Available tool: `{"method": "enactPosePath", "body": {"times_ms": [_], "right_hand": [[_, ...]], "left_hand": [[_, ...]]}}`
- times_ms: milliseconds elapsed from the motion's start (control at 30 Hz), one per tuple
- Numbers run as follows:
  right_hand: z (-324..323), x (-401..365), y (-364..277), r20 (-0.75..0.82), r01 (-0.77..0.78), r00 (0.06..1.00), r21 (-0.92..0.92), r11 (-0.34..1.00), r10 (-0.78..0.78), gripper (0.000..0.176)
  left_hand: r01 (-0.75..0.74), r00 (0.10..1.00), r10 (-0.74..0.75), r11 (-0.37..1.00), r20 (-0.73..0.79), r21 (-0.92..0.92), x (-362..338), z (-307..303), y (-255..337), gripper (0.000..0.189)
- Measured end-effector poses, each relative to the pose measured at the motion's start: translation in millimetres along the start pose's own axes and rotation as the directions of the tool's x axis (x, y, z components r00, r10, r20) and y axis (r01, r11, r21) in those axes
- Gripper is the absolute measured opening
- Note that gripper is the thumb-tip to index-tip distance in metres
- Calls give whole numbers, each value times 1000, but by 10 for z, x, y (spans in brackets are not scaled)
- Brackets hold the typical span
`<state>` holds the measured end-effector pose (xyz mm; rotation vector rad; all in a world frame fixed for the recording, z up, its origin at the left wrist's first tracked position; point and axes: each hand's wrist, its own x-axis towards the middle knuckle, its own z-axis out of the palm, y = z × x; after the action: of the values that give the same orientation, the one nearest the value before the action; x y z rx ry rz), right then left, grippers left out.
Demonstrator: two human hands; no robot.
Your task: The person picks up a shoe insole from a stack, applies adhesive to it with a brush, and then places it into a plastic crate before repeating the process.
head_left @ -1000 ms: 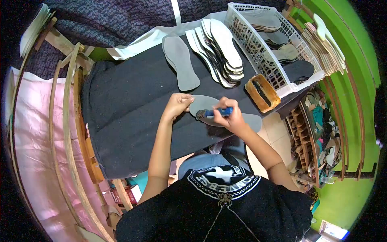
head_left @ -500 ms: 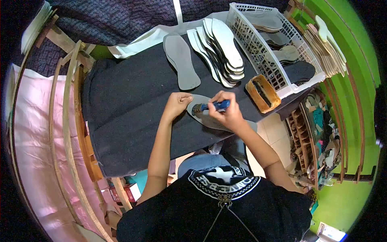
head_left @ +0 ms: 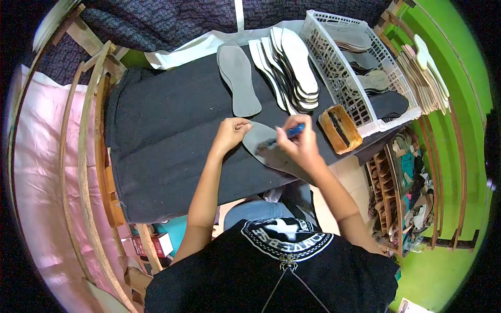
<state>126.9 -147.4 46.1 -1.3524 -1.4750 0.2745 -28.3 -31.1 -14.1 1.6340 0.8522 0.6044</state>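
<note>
On the black cloth in front of me lies a grey shoe insole [head_left: 259, 136], angled down to the right. My left hand [head_left: 231, 134] pinches its rounded upper-left edge between thumb and fingers. In my right hand [head_left: 298, 142] is a brush with a blue handle [head_left: 296, 130]. Its bristles are smeared by motion and rest low over the middle of the insole. A darker, wet-looking patch shows there. Beyond my hands lies a small stack of grey insoles [head_left: 238, 81], and right of it several white and black insoles [head_left: 296, 62] overlap in a row.
A brown-stained open container [head_left: 339, 130] stands right of my right hand. Behind it, a white plastic crate [head_left: 334, 68] holds more insoles. Wooden rails [head_left: 86, 172] run along the left side. A shelf rack with scraps [head_left: 402, 193] stands lower right, beside the green wall [head_left: 464, 172].
My right hand has swept the brush slightly right and down along the insole, from near its rounded end toward the middle. My left hand keeps its pinch. The whole view has shifted a little.
</note>
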Motion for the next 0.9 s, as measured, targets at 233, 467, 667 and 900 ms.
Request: {"method": "enactPosePath", "body": {"times_ms": [233, 467, 667, 900], "right_hand": [[-114, -318, 186, 6, 172, 985, 147, 974, -175, 37], [-498, -199, -28, 191, 32, 982, -202, 979, 8, 34], [76, 87, 182, 62, 165, 984, 40, 986, -167, 35], [-348, -484, 304, -66, 185, 982, 119, 975, -179, 39]], "left_hand": [[-47, 999, 47, 999, -14, 1, -14, -18, -36, 20], [-9, 999, 11, 999, 35, -46, 32, -19, -95, 20], [23, 999, -22, 999, 39, -24, 16, -35, -64, 21], [-6, 1000, 7, 999, 5, -33, 21, -14, -87, 20]]}}
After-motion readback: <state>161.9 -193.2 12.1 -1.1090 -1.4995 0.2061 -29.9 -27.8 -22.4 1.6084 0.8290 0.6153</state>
